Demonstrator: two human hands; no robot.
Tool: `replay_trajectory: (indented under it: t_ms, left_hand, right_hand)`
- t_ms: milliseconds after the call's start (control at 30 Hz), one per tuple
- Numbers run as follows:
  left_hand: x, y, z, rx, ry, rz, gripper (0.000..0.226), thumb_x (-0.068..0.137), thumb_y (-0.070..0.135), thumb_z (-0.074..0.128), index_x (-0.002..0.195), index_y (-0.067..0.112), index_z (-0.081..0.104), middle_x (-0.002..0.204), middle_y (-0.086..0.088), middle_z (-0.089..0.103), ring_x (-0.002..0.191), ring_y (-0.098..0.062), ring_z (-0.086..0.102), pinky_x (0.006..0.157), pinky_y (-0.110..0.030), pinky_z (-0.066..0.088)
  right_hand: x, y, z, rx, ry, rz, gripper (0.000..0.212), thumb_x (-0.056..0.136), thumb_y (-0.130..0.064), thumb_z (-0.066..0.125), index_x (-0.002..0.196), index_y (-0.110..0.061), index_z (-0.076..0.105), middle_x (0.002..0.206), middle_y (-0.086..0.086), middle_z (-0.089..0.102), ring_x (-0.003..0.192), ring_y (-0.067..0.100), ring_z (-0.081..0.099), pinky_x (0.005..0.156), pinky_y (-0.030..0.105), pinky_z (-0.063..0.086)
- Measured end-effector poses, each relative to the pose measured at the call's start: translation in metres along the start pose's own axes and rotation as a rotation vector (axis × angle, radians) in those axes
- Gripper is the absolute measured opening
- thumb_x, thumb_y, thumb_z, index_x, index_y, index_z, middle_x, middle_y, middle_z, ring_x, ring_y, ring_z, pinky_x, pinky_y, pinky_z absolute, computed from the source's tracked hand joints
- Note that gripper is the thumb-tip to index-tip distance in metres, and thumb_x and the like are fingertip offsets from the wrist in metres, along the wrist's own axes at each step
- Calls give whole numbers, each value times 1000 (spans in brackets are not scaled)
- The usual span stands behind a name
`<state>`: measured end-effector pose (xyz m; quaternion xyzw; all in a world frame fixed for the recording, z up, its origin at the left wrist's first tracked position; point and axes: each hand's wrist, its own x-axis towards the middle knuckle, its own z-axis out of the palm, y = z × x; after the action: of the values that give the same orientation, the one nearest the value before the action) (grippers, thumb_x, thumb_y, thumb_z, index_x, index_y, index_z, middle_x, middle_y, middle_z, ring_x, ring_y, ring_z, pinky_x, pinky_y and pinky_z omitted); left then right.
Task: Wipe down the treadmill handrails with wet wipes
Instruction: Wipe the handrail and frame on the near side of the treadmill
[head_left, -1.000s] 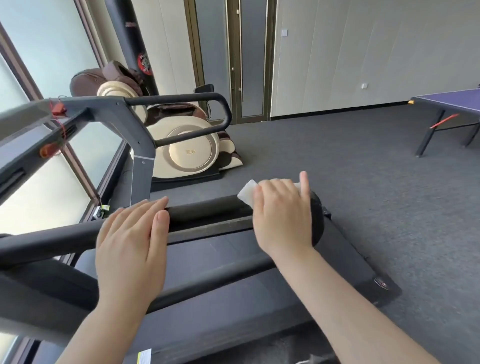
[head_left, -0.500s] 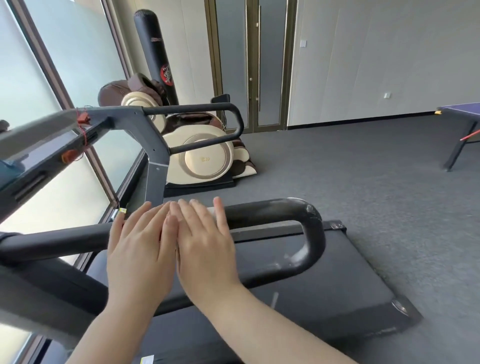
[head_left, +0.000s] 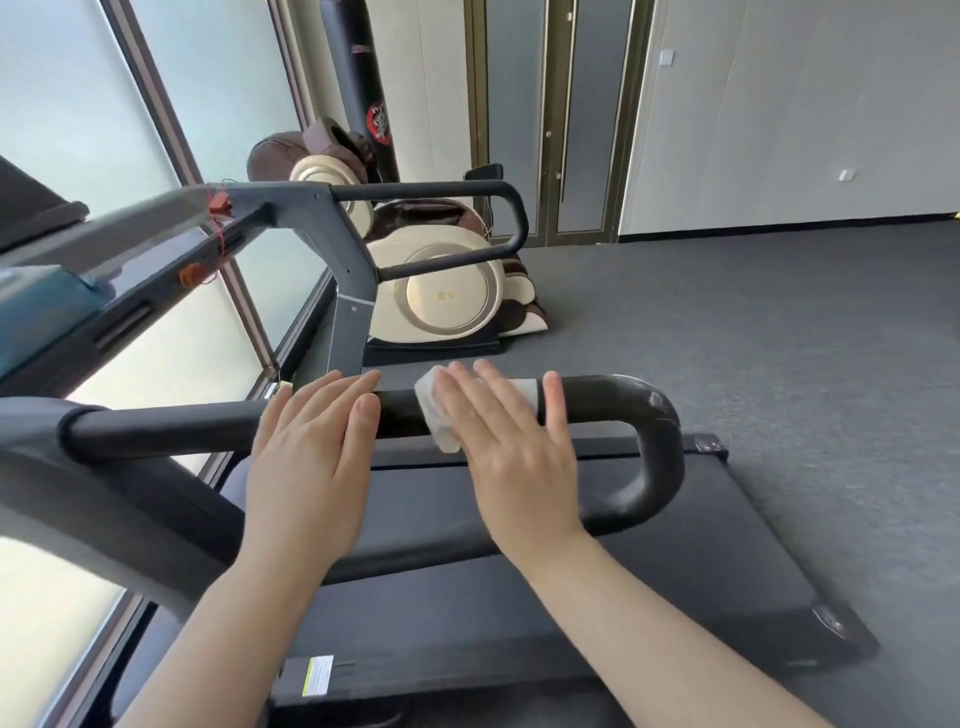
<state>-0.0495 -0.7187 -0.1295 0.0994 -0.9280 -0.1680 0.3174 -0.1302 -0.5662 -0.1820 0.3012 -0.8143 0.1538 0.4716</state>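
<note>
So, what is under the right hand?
A white wet wipe lies under the right hand, pressed flat on the near handrail. The hand covers the wipe's middle.

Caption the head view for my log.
Right hand presses wet wipe on near handrail; left hand rests alongside.

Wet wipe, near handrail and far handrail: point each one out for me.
wet wipe (head_left: 435, 415): head view, crumpled left end showing past the fingers.
near handrail (head_left: 171, 427): head view, bare top bar left of the hands.
far handrail (head_left: 415, 192): head view, upper bar.
</note>
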Motion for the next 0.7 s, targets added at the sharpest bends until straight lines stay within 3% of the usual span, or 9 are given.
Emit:
replay_trajectory:
  t_ms: [100,167,267,367,467,567,700]
  left_hand:
    - [0,-3,-2,-9,4,27,62,97,49,9,130,26,57,131,9,57,131,-11,41,116,-31,14]
    - [0,-1,-1,-28,38,0,60,98,46,13,127,23,60,128,6,60,129,-13,44,116,-33,16]
    - [0,3,1,-42,41,-14,58,98,42,16,124,19,63,125,3,62,127,-15,46,115,-37,20]
    - [1,-3,-4,-32,-13,48,60,98,42,14,126,20,61,126,5,61,126,-15,46,112,-36,24]
    - [1,-15,-15,-94,-50,124,58,97,46,15,130,24,58,131,12,56,129,-9,43,113,-29,24]
    - [1,-21,-18,-122,-72,168,55,98,46,18,133,26,55,133,19,47,132,-5,39,114,-28,22]
    - [5,-34,-27,-141,-82,202,47,100,37,21,128,28,58,128,21,52,127,-4,44,109,-28,30]
  right_hand:
    - [-24,53,-9,-133,78,184,65,88,1,68,145,-19,45,149,-4,45,139,15,39,121,49,3]
    - [-21,43,-7,-94,140,260,64,87,2,70,143,-18,47,148,-4,45,139,17,39,121,50,4]
    - [-6,-5,5,-2,101,125,57,89,-4,65,143,-17,49,147,-4,49,139,17,41,122,45,3]
    - [-5,2,-1,-43,51,28,54,92,-6,60,143,-19,48,145,-5,51,137,14,44,122,45,6]
    - [-15,37,-12,-100,98,197,44,94,-6,59,137,-16,57,142,-4,54,133,15,48,121,48,8]
    - [-6,9,-5,-51,144,356,38,97,-9,55,134,-15,59,139,-3,56,133,19,49,121,50,8]
    - [15,-70,17,68,17,52,45,94,-12,59,139,-16,55,140,-2,57,133,17,49,122,46,12]
